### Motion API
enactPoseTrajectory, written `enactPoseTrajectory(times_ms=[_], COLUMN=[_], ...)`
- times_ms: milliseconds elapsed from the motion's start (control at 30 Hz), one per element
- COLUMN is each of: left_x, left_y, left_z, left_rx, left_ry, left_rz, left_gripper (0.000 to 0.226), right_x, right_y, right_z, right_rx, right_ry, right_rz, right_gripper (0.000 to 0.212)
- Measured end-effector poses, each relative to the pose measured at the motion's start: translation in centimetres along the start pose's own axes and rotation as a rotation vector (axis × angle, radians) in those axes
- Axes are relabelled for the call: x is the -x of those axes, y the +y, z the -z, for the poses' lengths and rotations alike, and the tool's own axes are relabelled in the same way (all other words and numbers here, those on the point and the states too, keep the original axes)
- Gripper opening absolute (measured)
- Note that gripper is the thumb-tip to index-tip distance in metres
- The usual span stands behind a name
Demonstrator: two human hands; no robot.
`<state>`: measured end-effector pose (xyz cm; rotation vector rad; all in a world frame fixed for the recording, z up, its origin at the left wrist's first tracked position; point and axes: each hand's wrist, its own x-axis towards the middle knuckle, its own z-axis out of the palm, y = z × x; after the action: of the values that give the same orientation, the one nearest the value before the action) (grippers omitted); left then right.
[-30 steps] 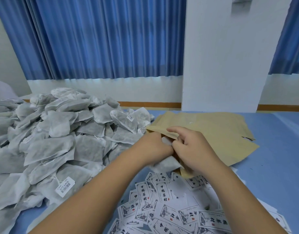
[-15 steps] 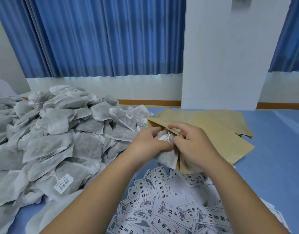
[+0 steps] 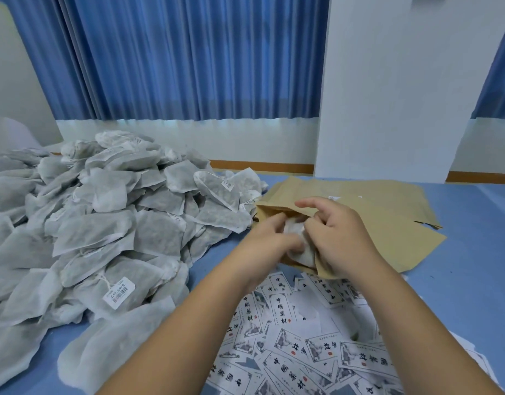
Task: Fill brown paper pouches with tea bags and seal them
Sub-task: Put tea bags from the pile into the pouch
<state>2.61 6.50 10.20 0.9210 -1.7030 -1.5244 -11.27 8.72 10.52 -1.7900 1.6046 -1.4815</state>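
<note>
Head view: left hand (image 3: 270, 241) has its fingers curled round a white tea bag (image 3: 305, 253), which sits half inside the mouth of a brown paper pouch (image 3: 272, 211). Right hand (image 3: 338, 233) grips that pouch from the right side, index finger lifted over its top edge, other fingers curled at the opening. The pouch is at mid worktop, lying on a flat stack of empty pouches (image 3: 394, 215) that spreads toward the far right. A big pile of tea bags (image 3: 103, 223) fills the left side of the blue worktop (image 3: 473, 280), some with barcode tags. Printed paper labels (image 3: 288, 352) are scattered along the near edge, under both forearms. Blue curtain (image 3: 188, 67) and a white pillar (image 3: 402, 81) stand behind.
</note>
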Motion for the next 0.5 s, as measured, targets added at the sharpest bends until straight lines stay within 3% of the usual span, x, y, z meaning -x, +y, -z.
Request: enactPoseTrajectory(times_ms=[100, 233, 333, 433, 467, 500], left_x=[0.5, 0.2, 0.1, 1.5, 2.1, 2.9], left_y=[-0.6, -0.7, -0.9, -0.8, -1.0, -1.2], left_z=[0.3, -0.6, -0.6, -0.2, 0.2, 0.8], left_rx=[-0.232, -0.739, -0.765, -0.669, -0.663, -0.680], left_ry=[0.096, 0.286, 0.285, 0.234, 0.221, 0.222], left_rz=[-0.132, -0.201, -0.203, -0.264, -0.281, -0.277], left_gripper=[0.011, 0.031, 0.027, 0.008, 0.008, 0.023], right_x=[0.3, 0.7, 0.7, 0.8, 0.9, 0.9], right_y=[-0.4, -1.2, -1.3, -1.1, -1.0, -1.0], right_z=[-0.4, -1.2, -1.2, -1.3, -1.4, -1.6], right_rx=[-0.046, -0.104, -0.132, -0.132, -0.099, -0.054], right_ry=[-0.036, -0.106, -0.080, -0.053, -0.054, -0.065], right_rz=[0.032, 0.070, 0.058, 0.035, 0.040, 0.051], right_gripper=[0.045, 0.046, 0.044, 0.040, 0.039, 0.040])
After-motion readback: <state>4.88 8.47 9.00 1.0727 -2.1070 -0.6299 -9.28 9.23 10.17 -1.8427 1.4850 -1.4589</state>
